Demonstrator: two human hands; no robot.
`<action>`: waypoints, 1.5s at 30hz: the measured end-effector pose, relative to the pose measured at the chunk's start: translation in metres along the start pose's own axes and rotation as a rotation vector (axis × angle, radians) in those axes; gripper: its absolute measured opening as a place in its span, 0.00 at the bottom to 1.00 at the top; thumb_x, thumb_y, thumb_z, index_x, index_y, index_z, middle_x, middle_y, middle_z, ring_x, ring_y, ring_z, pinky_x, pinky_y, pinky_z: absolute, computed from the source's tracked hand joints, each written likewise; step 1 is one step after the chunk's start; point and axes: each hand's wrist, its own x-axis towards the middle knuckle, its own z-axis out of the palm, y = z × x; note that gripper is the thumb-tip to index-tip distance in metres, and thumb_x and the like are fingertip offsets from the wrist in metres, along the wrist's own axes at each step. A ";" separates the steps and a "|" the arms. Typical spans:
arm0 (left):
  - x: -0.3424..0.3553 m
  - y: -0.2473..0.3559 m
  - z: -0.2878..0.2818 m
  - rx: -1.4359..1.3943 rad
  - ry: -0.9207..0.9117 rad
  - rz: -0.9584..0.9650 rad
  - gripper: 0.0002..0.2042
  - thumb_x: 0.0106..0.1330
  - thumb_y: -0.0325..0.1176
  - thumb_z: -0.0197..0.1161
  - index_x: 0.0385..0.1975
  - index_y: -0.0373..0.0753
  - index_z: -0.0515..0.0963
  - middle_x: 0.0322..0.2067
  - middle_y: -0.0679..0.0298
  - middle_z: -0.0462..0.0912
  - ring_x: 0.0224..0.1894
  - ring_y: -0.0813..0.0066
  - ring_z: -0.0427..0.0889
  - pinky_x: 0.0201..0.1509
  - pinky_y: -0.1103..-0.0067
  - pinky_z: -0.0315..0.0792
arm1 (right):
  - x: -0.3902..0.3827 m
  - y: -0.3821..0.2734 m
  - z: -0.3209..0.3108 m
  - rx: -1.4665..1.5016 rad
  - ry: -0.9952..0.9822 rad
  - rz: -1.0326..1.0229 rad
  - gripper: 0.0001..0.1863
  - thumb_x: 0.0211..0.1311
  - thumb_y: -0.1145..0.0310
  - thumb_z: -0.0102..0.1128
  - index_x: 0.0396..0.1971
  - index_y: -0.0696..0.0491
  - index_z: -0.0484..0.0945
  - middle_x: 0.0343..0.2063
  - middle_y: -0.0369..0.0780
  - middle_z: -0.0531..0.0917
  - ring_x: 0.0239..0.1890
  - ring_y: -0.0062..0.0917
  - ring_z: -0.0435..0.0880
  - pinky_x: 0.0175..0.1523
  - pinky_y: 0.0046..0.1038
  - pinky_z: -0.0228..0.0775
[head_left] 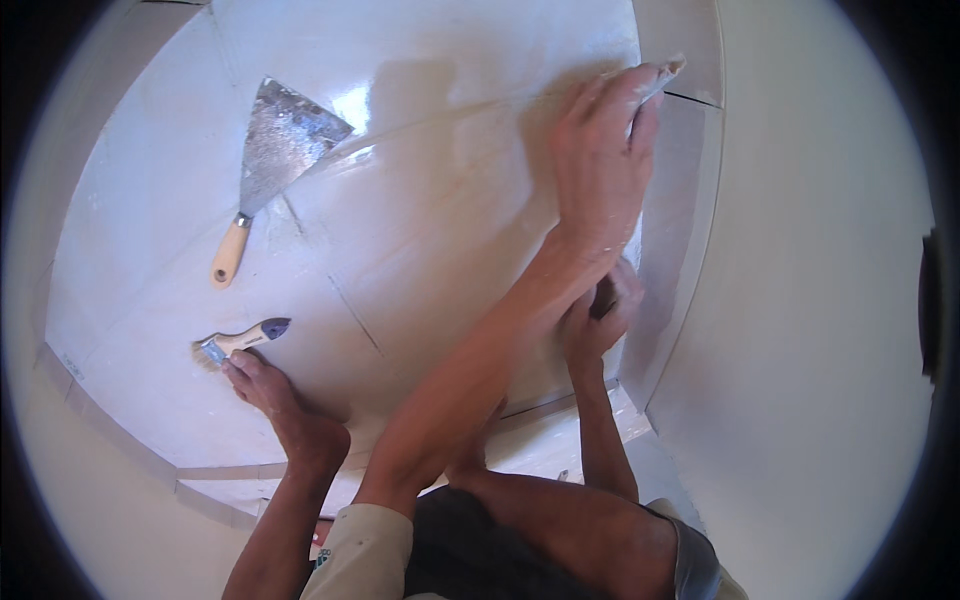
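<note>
My left hand (598, 150) reaches across to the far right of the pale tiled floor (430, 230). Its fingers are closed around a small whitish tool (672, 67) whose tip presses at the joint where the floor meets the skirting tile (690, 40). The hand is dusted with white. My right hand (598, 318) rests lower, beside the skirting, partly hidden under my left forearm. It is curled around a small dark object (604, 300) that I cannot make out.
A wide metal scraper (278, 140) with a wooden handle lies on the tiles at the upper left. A small paintbrush (240, 340) lies below it, just by the toes of my bare left foot (285, 410). A plain wall (820, 300) rises on the right.
</note>
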 end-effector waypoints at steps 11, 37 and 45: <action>-0.030 0.001 0.023 0.095 -0.172 0.193 0.22 0.63 0.16 0.67 0.58 0.38 0.82 0.46 0.59 0.81 0.46 0.59 0.82 0.49 0.68 0.81 | -0.043 0.026 -0.010 0.140 -0.012 0.413 0.23 0.71 0.60 0.71 0.56 0.57 0.77 0.58 0.50 0.78 0.55 0.39 0.80 0.53 0.40 0.74; -0.030 -0.002 0.016 0.095 -0.216 0.201 0.33 0.62 0.13 0.62 0.70 0.42 0.76 0.53 0.61 0.78 0.50 0.58 0.78 0.53 0.69 0.82 | -0.020 0.018 -0.004 -0.249 -0.053 -0.170 0.18 0.71 0.68 0.69 0.56 0.57 0.76 0.45 0.44 0.80 0.44 0.37 0.80 0.48 0.36 0.73; -0.029 0.006 0.037 -0.036 -0.093 0.075 0.34 0.62 0.11 0.61 0.70 0.42 0.76 0.51 0.59 0.78 0.51 0.58 0.79 0.53 0.70 0.81 | -0.046 0.036 0.005 -0.078 -0.002 0.059 0.21 0.70 0.64 0.72 0.57 0.56 0.76 0.56 0.47 0.78 0.57 0.40 0.75 0.58 0.43 0.68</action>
